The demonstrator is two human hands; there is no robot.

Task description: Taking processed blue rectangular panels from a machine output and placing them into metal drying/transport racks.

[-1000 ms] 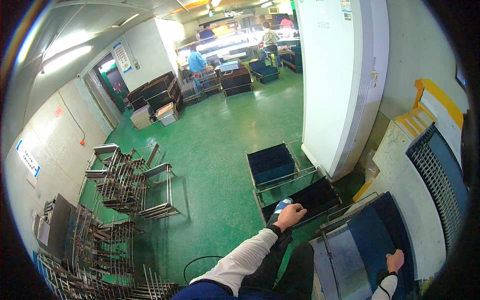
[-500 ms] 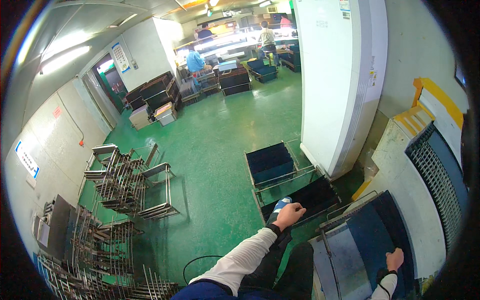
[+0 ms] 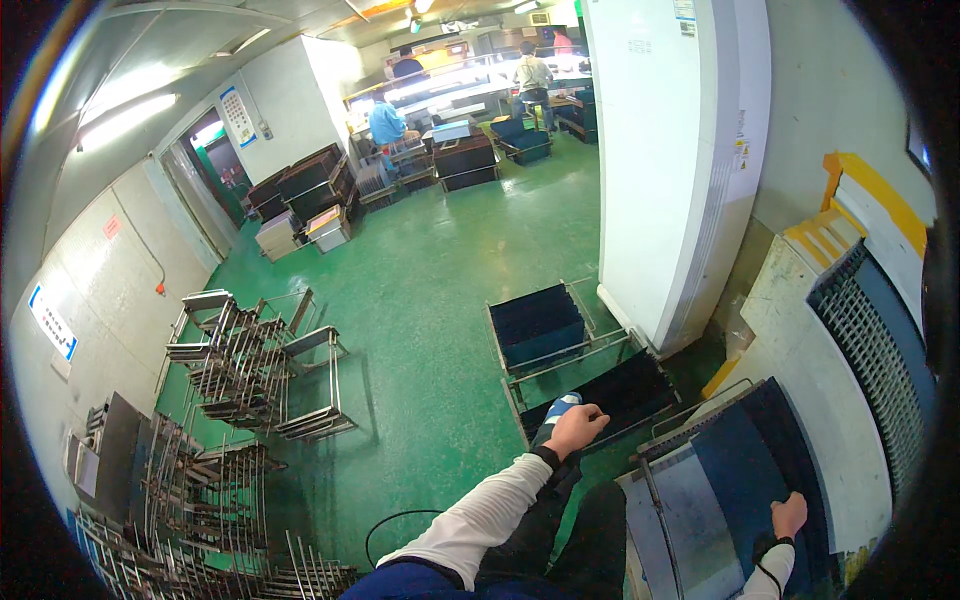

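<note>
At the lower right, my right hand is closed at the edge of a dark blue panel. This panel leans in a metal rack among other dark sheets, with a paler grey panel in front. My left hand is held out over my knee with its fingers curled in; whether they hold anything is hidden. Just beyond it is my blue-and-white shoe, beside a floor rack of black panels. A second rack with dark blue panels stands farther off.
Bare metal racks stack up along the left wall. A white column rises right of the floor racks, and a machine with a slatted conveyor is at far right. People sit at lit benches at the back, including one in blue.
The view has shifted very slightly. Both hands keep nearly the same place and pose, and the panels have not visibly moved.
</note>
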